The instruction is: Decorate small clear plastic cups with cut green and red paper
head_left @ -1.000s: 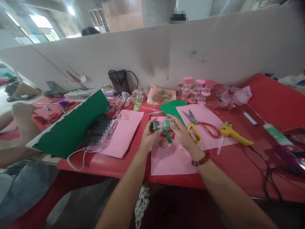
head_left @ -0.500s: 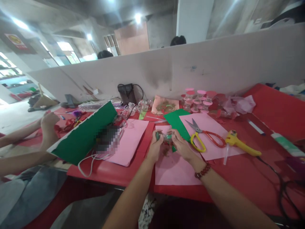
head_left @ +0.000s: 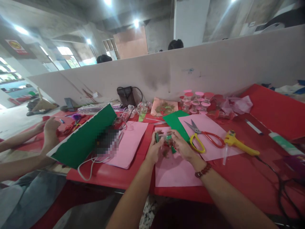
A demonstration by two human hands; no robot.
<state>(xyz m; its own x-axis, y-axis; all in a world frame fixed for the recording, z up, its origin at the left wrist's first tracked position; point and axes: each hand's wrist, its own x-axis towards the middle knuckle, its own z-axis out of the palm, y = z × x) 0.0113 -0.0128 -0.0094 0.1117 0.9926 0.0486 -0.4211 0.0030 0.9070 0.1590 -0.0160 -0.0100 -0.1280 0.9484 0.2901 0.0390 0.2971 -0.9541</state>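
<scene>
My left hand (head_left: 154, 150) and my right hand (head_left: 183, 147) meet over a pink paper sheet (head_left: 175, 171) on the red table (head_left: 240, 178). Both pinch a small craft piece (head_left: 167, 142) of clear plastic with green and red paper bits. My left fingers curl round its left side and my right fingers close on its right side. A bead bracelet (head_left: 202, 170) circles my right wrist.
Scissors with yellow and red handles (head_left: 202, 140) and a yellow glue gun (head_left: 238, 144) lie right of my hands. Small clear jars with pink lids (head_left: 197, 101) stand at the back. A green card (head_left: 83, 138) leans at the left, beside another person's hands (head_left: 50, 127).
My view has tilted upward, so the table sits lower in frame. My hands have drawn closer together around the craft piece. The other person's hand at the left has risen.
</scene>
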